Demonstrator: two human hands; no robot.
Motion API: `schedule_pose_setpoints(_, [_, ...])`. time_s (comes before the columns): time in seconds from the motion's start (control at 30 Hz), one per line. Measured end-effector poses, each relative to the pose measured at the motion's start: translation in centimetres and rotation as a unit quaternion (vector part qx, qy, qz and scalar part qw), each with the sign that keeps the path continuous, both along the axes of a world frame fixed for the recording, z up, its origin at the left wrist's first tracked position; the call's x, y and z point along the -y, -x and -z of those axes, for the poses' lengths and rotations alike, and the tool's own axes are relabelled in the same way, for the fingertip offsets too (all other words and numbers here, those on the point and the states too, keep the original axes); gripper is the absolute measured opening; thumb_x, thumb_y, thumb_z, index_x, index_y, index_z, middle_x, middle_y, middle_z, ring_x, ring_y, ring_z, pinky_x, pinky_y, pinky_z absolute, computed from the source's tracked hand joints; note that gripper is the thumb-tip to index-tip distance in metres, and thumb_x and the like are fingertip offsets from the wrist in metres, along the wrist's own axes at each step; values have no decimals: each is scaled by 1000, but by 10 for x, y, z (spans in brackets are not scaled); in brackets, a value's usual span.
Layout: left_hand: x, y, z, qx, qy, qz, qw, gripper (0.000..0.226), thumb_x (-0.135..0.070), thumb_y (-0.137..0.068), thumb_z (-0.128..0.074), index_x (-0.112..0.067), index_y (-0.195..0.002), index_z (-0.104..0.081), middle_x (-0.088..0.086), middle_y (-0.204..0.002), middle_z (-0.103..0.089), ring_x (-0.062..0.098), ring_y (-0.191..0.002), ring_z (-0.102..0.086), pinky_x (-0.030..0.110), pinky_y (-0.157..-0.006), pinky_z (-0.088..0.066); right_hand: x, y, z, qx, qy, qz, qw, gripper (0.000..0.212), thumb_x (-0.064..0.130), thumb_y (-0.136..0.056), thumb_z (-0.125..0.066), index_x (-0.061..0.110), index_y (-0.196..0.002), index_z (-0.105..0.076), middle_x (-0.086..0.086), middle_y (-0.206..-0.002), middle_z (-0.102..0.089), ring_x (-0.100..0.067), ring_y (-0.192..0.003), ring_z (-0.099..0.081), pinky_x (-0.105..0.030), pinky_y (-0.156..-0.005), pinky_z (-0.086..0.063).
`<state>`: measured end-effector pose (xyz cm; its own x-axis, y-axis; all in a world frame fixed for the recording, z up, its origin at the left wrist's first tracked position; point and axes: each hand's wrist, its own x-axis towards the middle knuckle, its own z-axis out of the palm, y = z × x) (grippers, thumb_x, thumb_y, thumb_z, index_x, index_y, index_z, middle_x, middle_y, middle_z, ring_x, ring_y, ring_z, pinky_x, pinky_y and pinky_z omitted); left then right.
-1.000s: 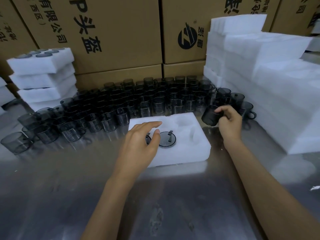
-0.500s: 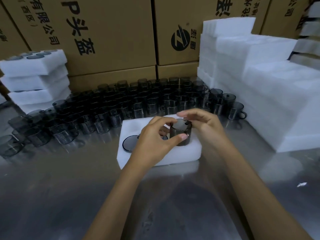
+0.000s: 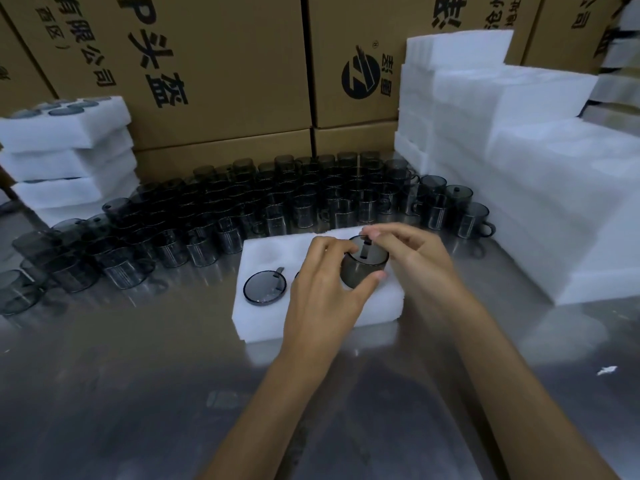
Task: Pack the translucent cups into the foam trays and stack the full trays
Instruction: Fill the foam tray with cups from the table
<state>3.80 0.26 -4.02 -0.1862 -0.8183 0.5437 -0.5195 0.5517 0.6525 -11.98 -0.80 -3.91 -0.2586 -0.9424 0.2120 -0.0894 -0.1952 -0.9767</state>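
Observation:
A white foam tray (image 3: 263, 317) lies on the steel table in front of me. One dark translucent cup (image 3: 265, 287) sits sunk in its left slot, rim and handle showing. Over the tray's right half, both hands hold a second smoky cup (image 3: 360, 271). My left hand (image 3: 325, 289) grips its side with thumb and fingers. My right hand (image 3: 412, 251) pinches the cup's handle at the top. A second sunk cup is mostly hidden behind my left hand.
Several rows of loose cups (image 3: 277, 202) stand behind the tray. A stack of filled foam trays (image 3: 65, 154) is at the back left. Empty foam trays (image 3: 519, 168) pile up on the right. Cardboard boxes (image 3: 221, 64) wall the back.
My right hand brought a cup from the right-hand rows over the tray. My left hand left the tray's surface and took hold of the cup's side. The cup now sits lower over the slot.

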Motion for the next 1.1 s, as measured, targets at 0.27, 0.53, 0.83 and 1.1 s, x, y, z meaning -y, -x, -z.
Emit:
schedule_pose_setpoints(0.27, [4,0,3,21,-14,6,1000,37,-44,-76,-81,-27,-104,-63,-19,-103,-51,-4,-90,-51,12,-77,-42,3,4,5,-75,15,7,997,7,22,-89,-74,25,-91,-79,15,-93,-75,2,-92,-67,-4,-73,-44])
schedule_pose_setpoints(0.53, [0,-10,3,92,19,-3,996,44,-49,-81,-72,-33,-120,-57,-20,-110,-58,4,-102,-47,29,-93,-39,3,13,6,-143,9,6,990,6,28,-86,-75,31,-82,-78,20,-90,-74,6,-90,-64,-19,-84,-41])
schedule_pose_setpoints(0.83, [-2,-21,-5,188,85,-10,978,51,-35,-93,-33,-16,-126,-67,-5,-138,-58,17,-134,-41,37,-112,-23,-6,34,-1,-177,-133,-147,964,58,66,-73,-70,62,-127,-51,26,-144,-44,-1,-133,-39,-26,-101,-33])
schedule_pose_setpoints(1.1, [2,-26,1,243,75,-3,967,55,-34,-90,-27,-18,-117,-72,-3,-146,-53,18,-144,-31,47,-116,-21,-2,35,13,-97,-158,-192,964,90,64,-61,-83,57,-140,-41,22,-157,-32,-13,-148,-25,-43,-121,-26])
